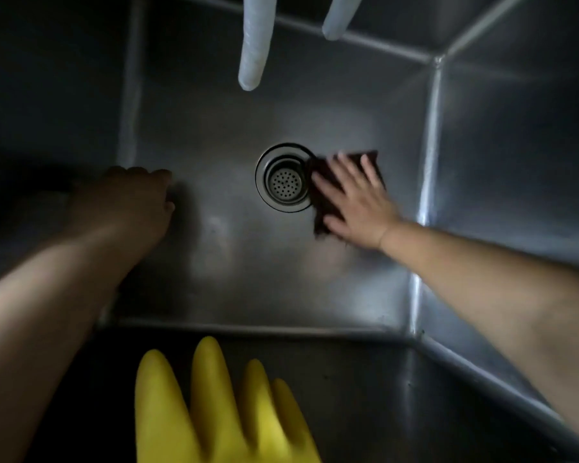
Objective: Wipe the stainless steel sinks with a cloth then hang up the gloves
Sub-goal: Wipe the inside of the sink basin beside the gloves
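Note:
I look down into a deep stainless steel sink (pixel 214 262). My right hand (pixel 355 202) lies flat with spread fingers on a dark maroon cloth (pixel 370 160), pressing it to the sink floor just right of the round drain strainer (pixel 283 178). My left hand (pixel 131 202) rests at the left side of the basin floor with its fingers curled under; nothing shows in it. A yellow rubber glove (pixel 221 412) hangs over the near wall of the sink, fingers pointing up into the view.
Two pale hose ends hang down from above at the far side, the longer hose (pixel 253 45) and the shorter hose (pixel 340 18). Steel walls close in the basin on all sides, with a corner seam (pixel 432 145) at the right.

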`<state>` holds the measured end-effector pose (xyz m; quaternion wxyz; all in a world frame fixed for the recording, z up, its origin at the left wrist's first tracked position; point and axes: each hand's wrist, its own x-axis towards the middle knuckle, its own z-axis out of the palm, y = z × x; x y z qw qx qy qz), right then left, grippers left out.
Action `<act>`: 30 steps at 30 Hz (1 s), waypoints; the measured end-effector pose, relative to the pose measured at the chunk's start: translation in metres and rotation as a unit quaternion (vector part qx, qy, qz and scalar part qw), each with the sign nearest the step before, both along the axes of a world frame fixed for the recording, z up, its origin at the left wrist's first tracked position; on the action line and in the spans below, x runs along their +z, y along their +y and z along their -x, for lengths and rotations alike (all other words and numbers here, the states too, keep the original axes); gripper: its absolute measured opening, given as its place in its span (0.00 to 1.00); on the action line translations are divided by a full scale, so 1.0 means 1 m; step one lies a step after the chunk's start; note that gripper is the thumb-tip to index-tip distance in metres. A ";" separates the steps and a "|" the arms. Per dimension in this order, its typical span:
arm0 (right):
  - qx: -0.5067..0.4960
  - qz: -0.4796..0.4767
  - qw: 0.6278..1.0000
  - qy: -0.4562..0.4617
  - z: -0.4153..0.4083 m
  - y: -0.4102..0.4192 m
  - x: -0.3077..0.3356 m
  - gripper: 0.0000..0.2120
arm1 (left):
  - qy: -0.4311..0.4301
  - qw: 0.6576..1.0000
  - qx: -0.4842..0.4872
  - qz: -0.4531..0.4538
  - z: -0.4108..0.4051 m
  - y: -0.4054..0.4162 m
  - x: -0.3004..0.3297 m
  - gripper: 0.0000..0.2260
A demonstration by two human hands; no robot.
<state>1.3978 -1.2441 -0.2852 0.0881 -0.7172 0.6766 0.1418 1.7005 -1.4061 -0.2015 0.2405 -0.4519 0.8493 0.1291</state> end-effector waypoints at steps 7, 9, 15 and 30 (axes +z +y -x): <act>-0.213 0.015 0.976 0.033 0.015 -0.010 0.001 0.35 | 0.012 1.000 -0.011 -0.016 0.008 0.003 0.001 0.18; -0.189 -0.003 0.981 0.032 -0.004 0.024 0.008 0.37 | 0.024 1.000 -0.011 -0.002 0.010 0.004 0.006 0.16; 0.065 -0.062 0.996 -0.003 -0.070 0.094 0.019 0.41 | 0.017 1.000 0.012 0.023 0.009 0.001 0.013 0.13; 0.305 -0.043 0.945 -0.109 -0.210 0.001 -0.005 0.27 | -0.011 0.999 0.022 0.033 0.008 0.004 0.012 0.13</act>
